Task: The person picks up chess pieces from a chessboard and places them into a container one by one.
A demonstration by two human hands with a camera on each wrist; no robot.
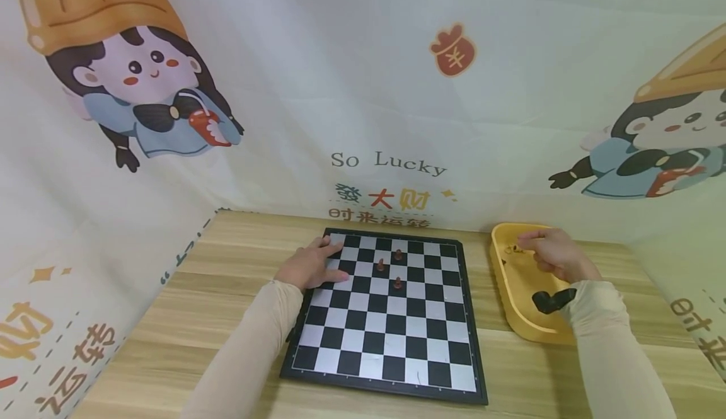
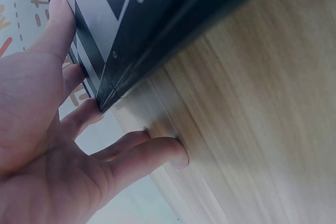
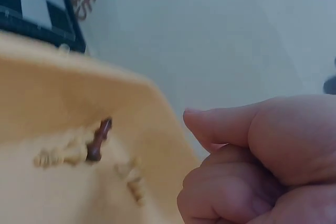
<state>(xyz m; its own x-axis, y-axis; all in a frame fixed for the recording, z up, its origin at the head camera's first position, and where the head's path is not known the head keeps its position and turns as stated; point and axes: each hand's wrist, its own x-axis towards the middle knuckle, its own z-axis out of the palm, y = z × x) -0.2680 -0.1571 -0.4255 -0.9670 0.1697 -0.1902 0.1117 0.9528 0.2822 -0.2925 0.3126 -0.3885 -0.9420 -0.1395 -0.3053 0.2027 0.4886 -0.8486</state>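
A black-and-white chessboard [image 1: 386, 384] lies on the wooden table, with three reddish-brown chess pieces [image 1: 397, 283] standing towards its far side. My left hand [image 1: 309, 264] rests at the board's far left edge. Its thumb and nearest fingertips touch the board, while other fingers reach down beside it in the left wrist view. Over the far end of a yellow tray [image 1: 513, 309], my right hand [image 1: 556, 254] has its fingers curled. Nothing shows between thumb and fingers; the palm is hidden. Several cream chess pieces [image 3: 58, 156] and a dark brown piece [image 3: 100, 140] lie in the tray.
A white printed cloth [image 1: 386, 110] hangs behind the table [image 1: 187, 324] and along its sides. The tray stands to the right of the board, a strip of wood between them. A black strap mount [image 1: 553, 300] sits at the right wrist.
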